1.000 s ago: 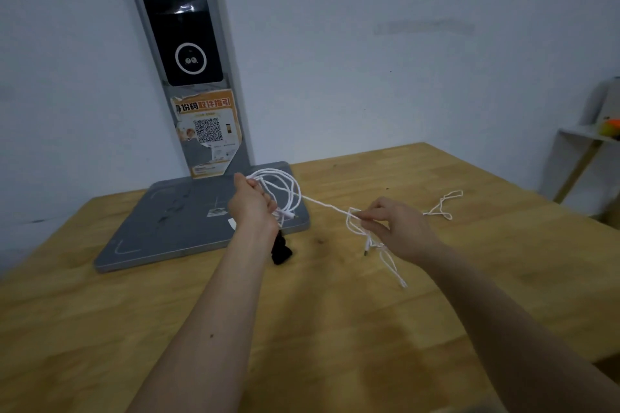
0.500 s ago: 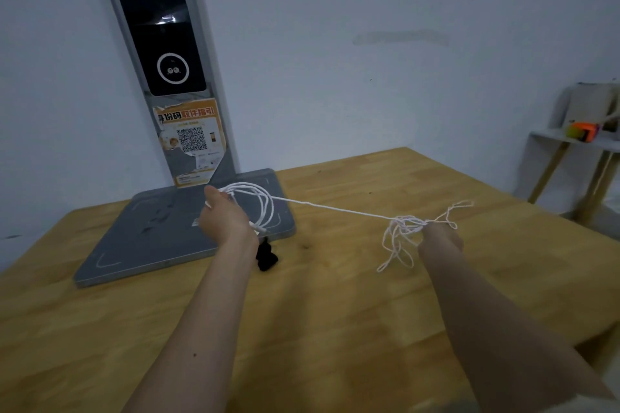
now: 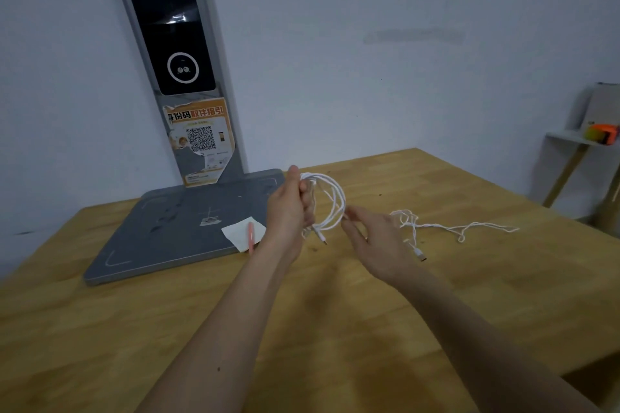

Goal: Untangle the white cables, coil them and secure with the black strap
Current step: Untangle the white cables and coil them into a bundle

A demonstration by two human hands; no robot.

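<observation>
**Coil in the left hand, loose cable on the desk**

The wooden desk filled most of the view, set against a pale wall. At its far left stood a grey flat base with a tall post rising from it, an orange notice with a square code stuck on the post. A white slip of paper and a pink pen lay at the base's near corner. Off to the right stood a small side shelf carrying an orange object.

The left hand was raised above the desk, its fingers curled round a coil of white cable, with plug ends hanging below the fist. The right hand reached in just beside it, fingers fairly straight and slightly apart, fingertips at the coil's lower right edge; whether they pinched a strand could not be told. The loose tangled cable lay on the desk to the right, its connector near the right wrist.
</observation>
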